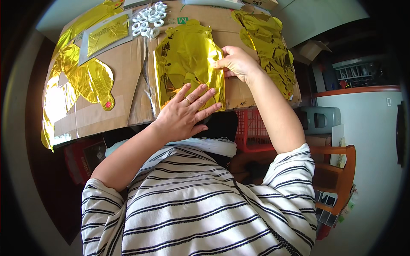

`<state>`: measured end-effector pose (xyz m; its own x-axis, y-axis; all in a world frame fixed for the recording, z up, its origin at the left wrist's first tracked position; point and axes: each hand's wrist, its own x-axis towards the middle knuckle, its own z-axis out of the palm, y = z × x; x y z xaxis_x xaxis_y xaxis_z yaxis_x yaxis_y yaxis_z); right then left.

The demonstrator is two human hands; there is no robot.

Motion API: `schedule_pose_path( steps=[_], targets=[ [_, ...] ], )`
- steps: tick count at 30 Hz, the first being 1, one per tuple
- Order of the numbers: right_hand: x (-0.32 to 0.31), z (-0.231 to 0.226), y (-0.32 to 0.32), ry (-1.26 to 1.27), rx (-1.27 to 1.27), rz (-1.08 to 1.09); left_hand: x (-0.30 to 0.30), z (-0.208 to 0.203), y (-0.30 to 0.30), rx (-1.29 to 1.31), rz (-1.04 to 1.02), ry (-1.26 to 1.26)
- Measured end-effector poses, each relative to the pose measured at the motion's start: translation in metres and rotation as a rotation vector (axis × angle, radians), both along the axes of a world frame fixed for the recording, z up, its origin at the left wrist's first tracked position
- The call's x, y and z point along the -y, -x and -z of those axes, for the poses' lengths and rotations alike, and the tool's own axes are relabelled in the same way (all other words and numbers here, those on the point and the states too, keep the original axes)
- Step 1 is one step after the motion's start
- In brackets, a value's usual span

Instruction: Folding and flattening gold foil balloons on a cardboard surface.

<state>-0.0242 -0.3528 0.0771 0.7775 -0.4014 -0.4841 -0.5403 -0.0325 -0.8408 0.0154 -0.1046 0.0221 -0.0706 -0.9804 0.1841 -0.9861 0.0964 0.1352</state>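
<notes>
A shiny gold foil balloon (183, 51), flat and folded into a rough rectangle, lies in front of me on the cardboard surface (132, 91). My left hand (181, 112) rests on its near part with the fingers spread, palm down. At the right edge of the foil, my right hand (240, 65) pinches the border between thumb and fingers. Another flat gold foil balloon (87, 77) spreads over the left side, with a small red spot near its tip. A stack of gold foil (273, 51) lies to the right.
Small white tape rolls (149, 19) are heaped at the back. A clear packet (106, 36) with gold foil inside lies at the back left. Below the table's right side stands a red plastic basket (254, 128). A wooden chair (344, 175) and a grey stool (322, 119) are at the right.
</notes>
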Motion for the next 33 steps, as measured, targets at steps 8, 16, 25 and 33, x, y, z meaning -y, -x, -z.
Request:
schedule_pose_path(
  steps=[8, 16, 25, 33],
  targets=[
    [0.003, 0.015, 0.002, -0.072, 0.063, 0.004, 0.0, 0.0, -0.001, -0.008, 0.003, -0.002],
    [0.006, 0.012, -0.001, 0.008, 0.066, 0.009, 0.0, -0.001, 0.0, 0.002, 0.001, -0.005],
    [0.031, 0.011, -0.019, 0.159, -0.001, -0.19, 0.0, -0.002, 0.001, 0.009, 0.005, -0.009],
    [0.049, 0.017, -0.029, 0.105, 0.07, -0.337, 0.0, -0.003, 0.003, 0.063, 0.008, -0.009]
  ],
)
